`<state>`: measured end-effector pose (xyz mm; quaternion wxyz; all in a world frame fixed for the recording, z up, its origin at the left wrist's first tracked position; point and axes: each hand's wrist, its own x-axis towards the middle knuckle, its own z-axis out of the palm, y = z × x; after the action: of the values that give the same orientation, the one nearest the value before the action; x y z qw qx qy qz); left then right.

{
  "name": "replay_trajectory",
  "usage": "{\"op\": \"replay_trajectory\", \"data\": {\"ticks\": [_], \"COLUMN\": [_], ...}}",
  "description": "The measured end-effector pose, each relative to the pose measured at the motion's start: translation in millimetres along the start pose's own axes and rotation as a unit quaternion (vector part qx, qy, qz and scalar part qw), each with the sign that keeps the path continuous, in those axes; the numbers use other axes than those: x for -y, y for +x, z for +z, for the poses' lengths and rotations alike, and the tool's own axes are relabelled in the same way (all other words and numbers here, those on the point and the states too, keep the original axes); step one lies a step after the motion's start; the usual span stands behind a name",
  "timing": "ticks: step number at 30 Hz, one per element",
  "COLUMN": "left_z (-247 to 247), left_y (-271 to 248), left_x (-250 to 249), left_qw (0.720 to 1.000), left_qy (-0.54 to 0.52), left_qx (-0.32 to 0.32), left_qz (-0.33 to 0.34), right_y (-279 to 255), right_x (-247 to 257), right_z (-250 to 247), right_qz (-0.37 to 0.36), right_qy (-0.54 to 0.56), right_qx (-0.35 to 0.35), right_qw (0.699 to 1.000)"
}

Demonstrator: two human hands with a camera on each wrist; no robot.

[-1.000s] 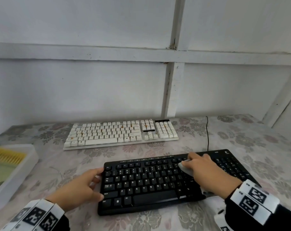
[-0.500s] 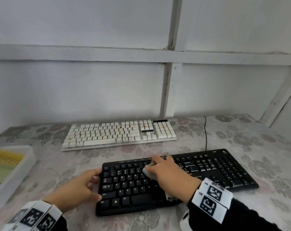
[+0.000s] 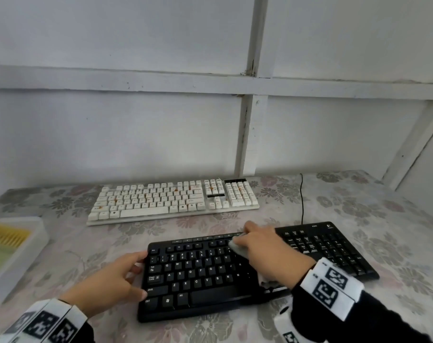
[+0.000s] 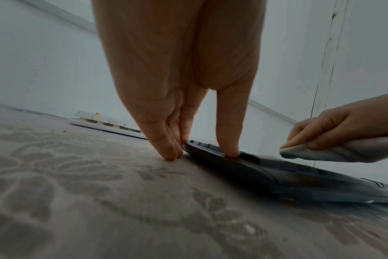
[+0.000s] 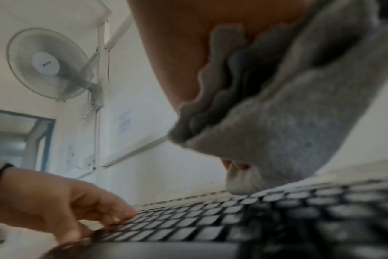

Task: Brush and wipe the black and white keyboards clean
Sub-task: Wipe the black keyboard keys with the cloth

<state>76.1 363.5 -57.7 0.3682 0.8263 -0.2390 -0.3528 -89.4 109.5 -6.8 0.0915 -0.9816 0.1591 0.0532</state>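
Note:
The black keyboard (image 3: 210, 276) lies near me on the flowered table, and the white keyboard (image 3: 173, 199) lies behind it by the wall, with orange stains on several keys. My left hand (image 3: 136, 276) is at the black keyboard's left end. Its straight fingers (image 4: 166, 147) press the side and its thumb (image 4: 230, 140) rests on top. My right hand (image 3: 250, 241) grips a folded grey cloth (image 3: 236, 250) and presses it onto the upper key rows near the middle. The right wrist view shows the cloth (image 5: 288, 131) touching the keys (image 5: 210, 219).
A white tray (image 3: 24, 253) at the left table edge holds a yellow brush (image 3: 7, 235). The black keyboard's cable (image 3: 302, 199) runs back to the wall. A wall fan (image 5: 47, 64) hangs high up. Bare tablecloth (image 3: 396, 231) lies to the right.
My right hand swept the cloth left across the black keyboard, then came slightly back right and up toward the top rows. The left hand stayed at the left end.

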Motion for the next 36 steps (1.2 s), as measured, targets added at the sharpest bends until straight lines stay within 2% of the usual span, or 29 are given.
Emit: {"op": "replay_trajectory", "data": {"ticks": [2, 4, 6, 11, 16, 20, 23, 29, 36], "left_z": [-0.3, -0.9, -1.6, -1.8, -0.9, -0.9, -0.2, -0.8, -2.7], "left_y": [0.2, 0.9, 1.9, 5.9, 8.2, 8.6, 8.3, 7.9, 12.7], "left_x": [-0.8, 0.4, 3.6, 9.4, 12.1, 12.6, 11.7, 10.7, 18.6], "left_qw": [1.0, 1.0, 1.0, 1.0, 1.0, 1.0, 1.0, 0.999, 0.999], "left_qy": [-0.003, -0.004, -0.004, -0.007, -0.017, -0.018, -0.026, -0.038, -0.039], "left_qx": [0.001, 0.002, -0.001, -0.002, -0.01, -0.017, -0.014, -0.024, -0.019], "left_qz": [0.0, -0.002, -0.003, -0.007, -0.011, -0.008, -0.008, -0.004, -0.015], "right_y": [2.4, -0.1, -6.5, -15.6, -20.0, -34.8, -37.9, -48.1, -56.1], "right_x": [3.4, -8.1, -26.2, -59.0, -89.9, -101.9, -112.6, -142.1, -176.4], "right_z": [10.3, 13.5, 12.0, 2.1, -7.8, -7.2, -0.3, -9.9, -16.3], "right_qz": [-0.028, -0.026, -0.003, 0.058, 0.12, 0.094, 0.078, 0.138, 0.196], "right_qy": [-0.007, -0.013, -0.014, -0.04, -0.073, -0.013, -0.072, -0.124, -0.102], "right_qx": [0.022, 0.009, -0.014, -0.002, -0.026, -0.04, -0.036, -0.018, -0.017], "right_qw": [0.999, 1.0, 1.0, 0.998, 0.99, 0.995, 0.994, 0.982, 0.975]}}
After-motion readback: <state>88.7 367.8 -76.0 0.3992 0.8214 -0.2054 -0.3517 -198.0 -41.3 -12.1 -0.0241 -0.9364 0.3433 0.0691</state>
